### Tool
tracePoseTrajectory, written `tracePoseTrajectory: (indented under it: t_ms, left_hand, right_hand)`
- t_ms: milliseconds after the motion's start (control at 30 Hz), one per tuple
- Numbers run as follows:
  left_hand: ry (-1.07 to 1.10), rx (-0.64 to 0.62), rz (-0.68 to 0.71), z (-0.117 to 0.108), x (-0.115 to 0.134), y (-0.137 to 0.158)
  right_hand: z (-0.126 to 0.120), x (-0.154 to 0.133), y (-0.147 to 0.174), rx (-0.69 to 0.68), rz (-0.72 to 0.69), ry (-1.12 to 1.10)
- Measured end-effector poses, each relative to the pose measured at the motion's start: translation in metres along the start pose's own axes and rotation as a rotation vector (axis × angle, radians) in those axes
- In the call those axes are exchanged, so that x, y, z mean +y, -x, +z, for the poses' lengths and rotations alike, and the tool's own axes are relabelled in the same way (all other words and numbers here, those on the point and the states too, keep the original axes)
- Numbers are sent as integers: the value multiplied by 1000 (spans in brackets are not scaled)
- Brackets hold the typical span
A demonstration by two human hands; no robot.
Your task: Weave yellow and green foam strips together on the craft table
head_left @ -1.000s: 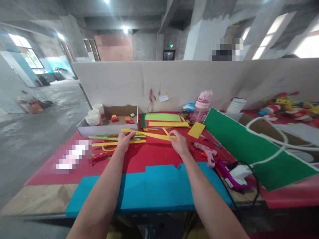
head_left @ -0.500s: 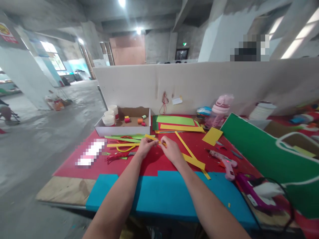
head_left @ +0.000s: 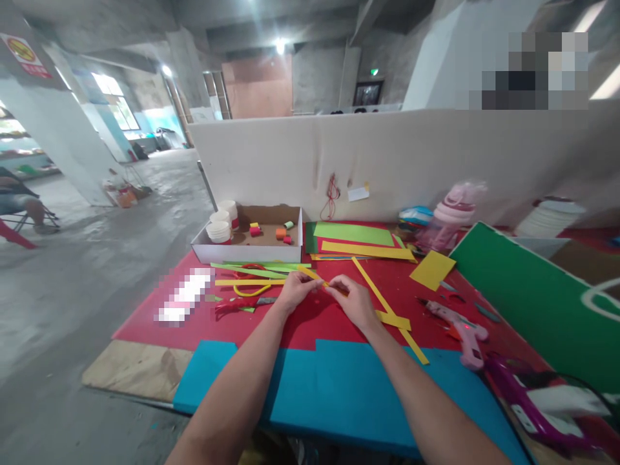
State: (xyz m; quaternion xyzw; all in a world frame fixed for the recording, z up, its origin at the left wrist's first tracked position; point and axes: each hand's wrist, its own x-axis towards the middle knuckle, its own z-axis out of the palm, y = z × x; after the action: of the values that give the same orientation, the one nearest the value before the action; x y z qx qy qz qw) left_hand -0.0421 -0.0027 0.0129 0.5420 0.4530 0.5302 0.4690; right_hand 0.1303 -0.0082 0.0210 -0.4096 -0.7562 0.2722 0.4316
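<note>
Over the red table covering, a narrow yellow paper strip (head_left: 307, 272) runs slantwise through both hands. My left hand (head_left: 296, 292) pinches it between thumb and fingers. Close beside, with its fingertips almost touching the left ones, my right hand (head_left: 352, 300) grips the same strip near its other end; the fingers partly hide that end. A long yellow strip (head_left: 371, 284) lies right of my right hand, crossed by a wider yellow piece (head_left: 400, 320). Left of my left hand are red-handled scissors (head_left: 242, 303) and green paper strips (head_left: 261, 267).
A shallow box (head_left: 247, 254) at the back left holds white cups (head_left: 219, 231) and small coloured paper rolls (head_left: 281, 233). To the right lie a pink glue gun (head_left: 462, 332), a yellow sheet (head_left: 433, 270) and a purple packet (head_left: 537, 407). A green board (head_left: 523, 303) leans there too.
The camera has turned slightly left, so the table's things appear shifted right. Both hands keep hold of the yellow strip, and the right fingers have shifted slightly along it.
</note>
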Motion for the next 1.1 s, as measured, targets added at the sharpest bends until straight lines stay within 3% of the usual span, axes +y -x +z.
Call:
tracePoseTrajectory:
  t_ms: [367, 667, 1100]
  left_hand:
    - [-61, -45, -25, 4, -6, 2]
    - [-28, 62, -25, 5, 5, 6]
    - [-33, 53, -9, 1, -2, 2]
  right_hand:
    - [-1, -4, 3, 27, 25, 38]
    - [-6, 5, 2, 4, 68, 10]
    - [-8, 11, 0, -38, 114, -39]
